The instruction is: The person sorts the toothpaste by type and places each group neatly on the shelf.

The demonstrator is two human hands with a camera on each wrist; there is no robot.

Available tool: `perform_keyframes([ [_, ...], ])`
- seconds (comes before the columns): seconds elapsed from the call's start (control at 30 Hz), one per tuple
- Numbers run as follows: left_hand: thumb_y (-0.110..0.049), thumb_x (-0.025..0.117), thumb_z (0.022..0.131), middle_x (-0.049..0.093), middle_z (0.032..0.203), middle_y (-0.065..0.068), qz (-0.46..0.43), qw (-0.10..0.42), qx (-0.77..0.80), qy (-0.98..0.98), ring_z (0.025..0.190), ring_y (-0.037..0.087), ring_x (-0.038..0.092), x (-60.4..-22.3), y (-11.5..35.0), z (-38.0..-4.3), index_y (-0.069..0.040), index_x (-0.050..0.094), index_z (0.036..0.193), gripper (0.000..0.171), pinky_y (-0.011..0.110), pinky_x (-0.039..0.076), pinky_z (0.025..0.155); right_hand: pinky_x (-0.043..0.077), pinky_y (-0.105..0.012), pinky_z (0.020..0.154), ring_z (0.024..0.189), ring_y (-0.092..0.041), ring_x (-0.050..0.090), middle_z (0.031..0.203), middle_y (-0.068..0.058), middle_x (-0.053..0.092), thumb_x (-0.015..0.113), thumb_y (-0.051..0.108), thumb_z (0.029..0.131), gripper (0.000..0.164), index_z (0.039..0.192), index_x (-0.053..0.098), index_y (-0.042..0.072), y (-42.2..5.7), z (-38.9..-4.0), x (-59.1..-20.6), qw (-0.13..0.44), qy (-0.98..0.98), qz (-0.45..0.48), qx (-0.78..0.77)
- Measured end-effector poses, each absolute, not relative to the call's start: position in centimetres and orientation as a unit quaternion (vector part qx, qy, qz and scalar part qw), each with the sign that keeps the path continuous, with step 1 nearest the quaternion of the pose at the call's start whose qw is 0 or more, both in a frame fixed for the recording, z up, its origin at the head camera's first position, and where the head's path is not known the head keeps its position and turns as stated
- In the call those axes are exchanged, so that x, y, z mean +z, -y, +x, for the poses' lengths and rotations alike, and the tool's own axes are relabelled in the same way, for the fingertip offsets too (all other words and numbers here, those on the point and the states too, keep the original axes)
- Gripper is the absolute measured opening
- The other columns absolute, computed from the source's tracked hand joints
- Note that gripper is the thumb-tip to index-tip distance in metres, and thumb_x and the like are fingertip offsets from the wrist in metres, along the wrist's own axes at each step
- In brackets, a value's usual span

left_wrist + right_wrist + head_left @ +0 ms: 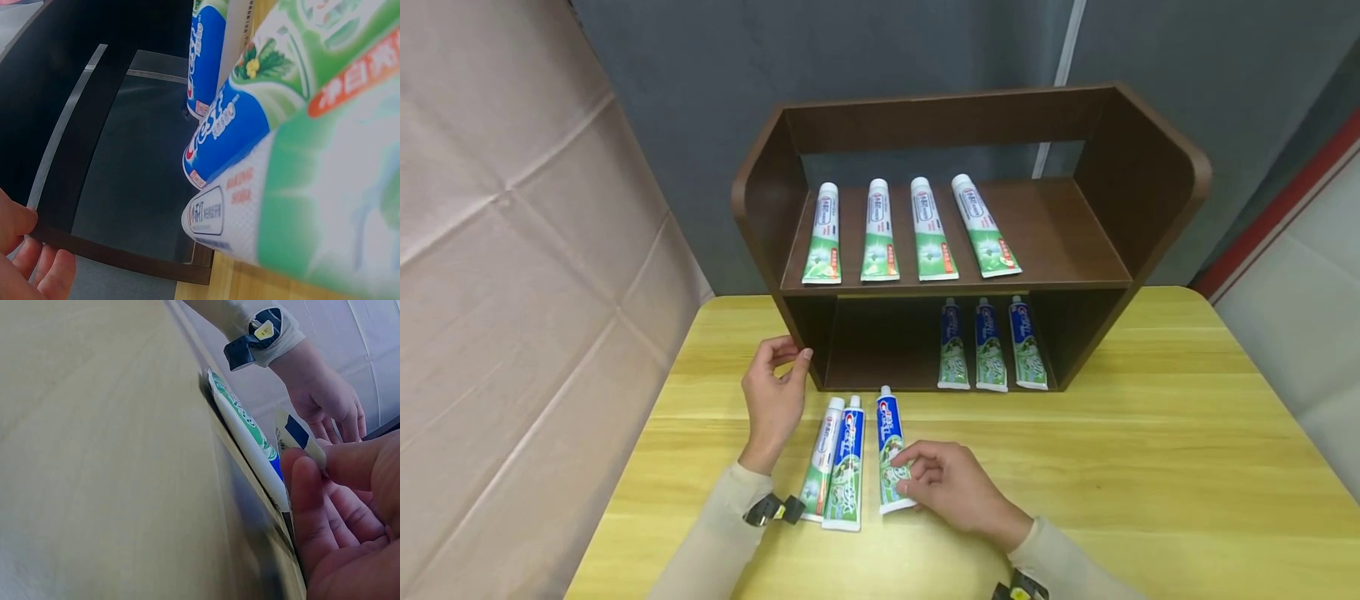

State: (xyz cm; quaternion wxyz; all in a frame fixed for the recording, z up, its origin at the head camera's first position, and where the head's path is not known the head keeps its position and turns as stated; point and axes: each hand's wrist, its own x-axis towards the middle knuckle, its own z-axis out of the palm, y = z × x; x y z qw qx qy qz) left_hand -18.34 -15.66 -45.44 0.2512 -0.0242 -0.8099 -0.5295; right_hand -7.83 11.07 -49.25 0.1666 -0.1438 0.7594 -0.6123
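Note:
My left hand pinches the front edge of the dark brown shelf at its lower left side, thumb on one face and fingers on the other. With thumb and fingers my right hand pinches the lower end of a blue and green toothpaste tube, cap toward the shelf. In the right wrist view, the crimped end of that tube shows between thumb and fingers. Left of it, a white and green toothpaste tube and another blue and green tube lie side by side on the table.
Several white and green tubes lie in a row on the upper shelf board. Three blue and green tubes are at the right of the lower compartment. The unit stands on a yellow wood-grain table, with a grey wall behind.

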Motion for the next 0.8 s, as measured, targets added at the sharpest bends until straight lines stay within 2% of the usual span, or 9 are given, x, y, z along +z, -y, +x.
perform_keyframes([
  [0.13, -0.016, 0.075, 0.1, 0.072, 0.11, 0.01, -0.023, 0.25, -0.528, 0.812, 0.103, 0.022, 0.072, -45.4, 15.6, -18.3, -0.005, 0.067, 0.121, 0.024, 0.046, 0.065, 0.089, 0.06, -0.027, 0.062, 0.068, -0.014, 0.068, 0.087, -0.006, 0.072, 0.083, 0.012, 0.09, 0.024, 0.114, 0.077, 0.013, -11.2, -7.9, -49.0, 0.15, -0.77, -0.138, -0.604],
  [0.37, -0.016, 0.075, 0.1, 0.072, 0.11, 0.009, -0.024, 0.251, -0.523, 0.814, 0.103, 0.02, 0.071, -45.4, 15.7, -18.3, -0.005, 0.067, 0.12, 0.024, 0.025, 0.063, 0.086, 0.063, -0.027, 0.069, 0.074, -0.011, 0.069, 0.086, -0.004, 0.071, 0.084, 0.01, 0.089, 0.023, 0.112, 0.077, 0.014, -11.3, -8.3, -48.7, 0.118, -0.787, -0.14, -0.589],
  [0.6, -0.016, 0.075, 0.1, 0.072, 0.11, 0.009, -0.022, 0.251, -0.525, 0.813, 0.103, 0.02, 0.072, -45.3, 15.6, -18.3, -0.005, 0.067, 0.12, 0.024, 0.025, 0.063, 0.085, 0.064, -0.027, 0.073, 0.077, -0.012, 0.07, 0.087, -0.004, 0.071, 0.082, 0.008, 0.09, 0.023, 0.112, 0.077, 0.014, -11.5, -9.1, -48.2, 0.098, -0.799, -0.14, -0.577],
  [0.8, -0.016, 0.075, 0.1, 0.072, 0.11, 0.01, -0.023, 0.249, -0.531, 0.809, 0.103, 0.022, 0.071, -45.3, 15.6, -18.3, -0.005, 0.067, 0.12, 0.024, 0.013, 0.058, 0.083, 0.064, -0.026, 0.075, 0.079, -0.014, 0.071, 0.088, -0.005, 0.071, 0.081, 0.005, 0.091, 0.025, 0.112, 0.077, 0.015, -11.7, -9.9, -48.1, 0.083, -0.806, -0.132, -0.571],
])
